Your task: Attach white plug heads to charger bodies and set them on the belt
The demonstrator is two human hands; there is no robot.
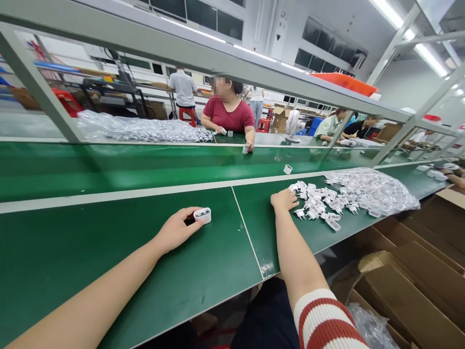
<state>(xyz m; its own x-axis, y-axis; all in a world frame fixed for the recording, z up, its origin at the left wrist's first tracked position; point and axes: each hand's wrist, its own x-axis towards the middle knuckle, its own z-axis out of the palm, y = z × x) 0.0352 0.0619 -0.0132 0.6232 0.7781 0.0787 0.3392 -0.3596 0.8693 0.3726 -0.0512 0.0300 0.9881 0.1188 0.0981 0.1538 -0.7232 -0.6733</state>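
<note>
My left hand [177, 228] rests on the green bench and pinches a small white charger shell [202, 214] between thumb and fingers. My right hand [284, 199] reaches to the edge of a heap of small white plug parts [317, 203]; its fingers are curled down at the heap, and what they hold, if anything, is hidden. A clear plastic bag of more white parts [370, 191] lies just right of the heap.
A green conveyor belt [109, 167] runs behind the bench, with one white shell [287, 169] on it. Across it a person in a red shirt [228, 116] works beside bagged parts [141, 130]. Cardboard boxes [407, 281] stand at the lower right.
</note>
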